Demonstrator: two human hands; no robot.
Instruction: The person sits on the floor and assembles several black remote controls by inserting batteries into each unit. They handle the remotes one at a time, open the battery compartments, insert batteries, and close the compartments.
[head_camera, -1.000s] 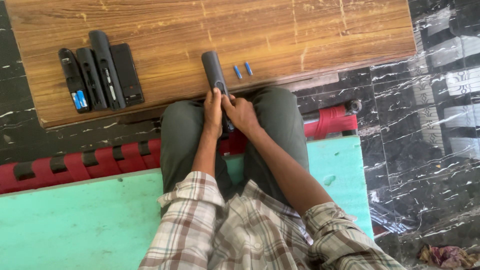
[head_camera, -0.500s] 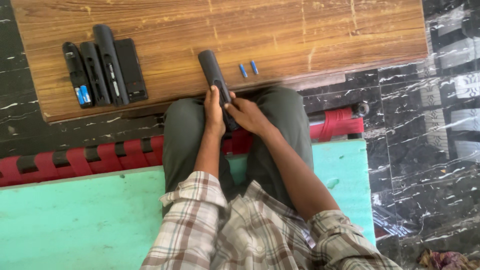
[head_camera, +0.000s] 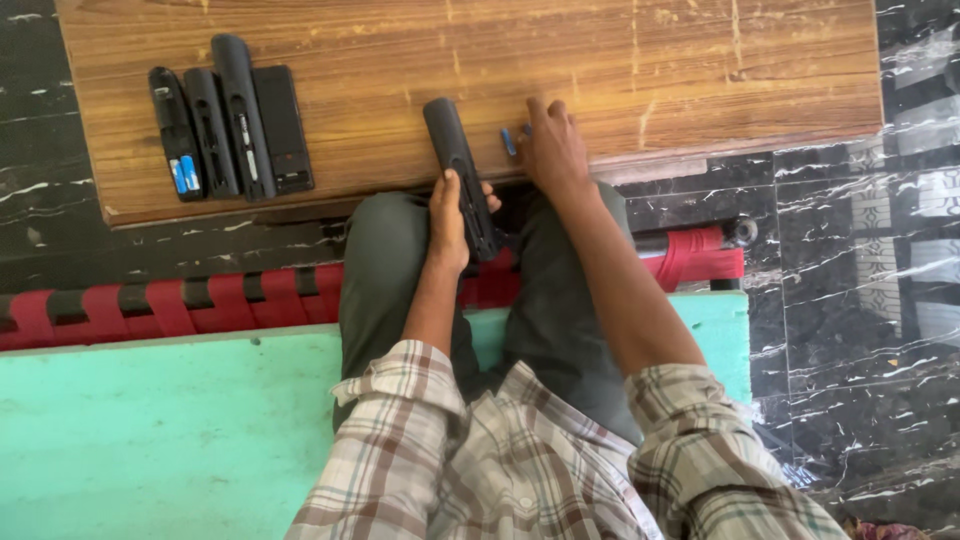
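My left hand (head_camera: 449, 222) grips a long black remote control (head_camera: 459, 170) above my knees, its far end resting on the wooden table (head_camera: 620, 70). My right hand (head_camera: 551, 145) lies on the table's near edge, fingers spread over two small blue batteries; only one battery (head_camera: 508, 142) shows beside the fingers. Whether the fingers pinch a battery cannot be made out.
Several black remotes (head_camera: 230, 125) lie side by side at the table's left, one with blue batteries in its open back. I sit on a green foam mat (head_camera: 150, 430) over a red-strapped frame (head_camera: 150, 310). Black marble floor (head_camera: 860, 300) surrounds the table.
My right hand left the remote and reached forward onto the table over the blue batteries. My left hand keeps holding the remote.
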